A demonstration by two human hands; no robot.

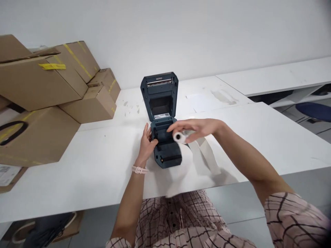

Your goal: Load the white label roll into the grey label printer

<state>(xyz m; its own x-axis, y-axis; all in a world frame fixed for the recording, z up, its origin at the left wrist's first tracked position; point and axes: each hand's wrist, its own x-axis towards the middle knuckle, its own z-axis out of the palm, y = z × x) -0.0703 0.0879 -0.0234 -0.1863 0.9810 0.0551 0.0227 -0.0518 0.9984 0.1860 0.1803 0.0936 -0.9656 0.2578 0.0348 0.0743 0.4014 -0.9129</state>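
Note:
A dark blue label printer stands on the white table with its lid raised. My left hand grips the printer's left side, thumb over the edge of the bay and fingers along the outside. Between the fingers of my right hand is a small white paper roll, dark at its core, held above the right part of the bay. A loose length of paper hangs from the roll and curls down towards the table's front edge. More white paper lies beneath my right wrist.
Cardboard boxes with yellow tape are piled at the left, a black loop among them. The white table runs along a wall. At the right are an open shelf and a blue seat. Dark items lie below the table.

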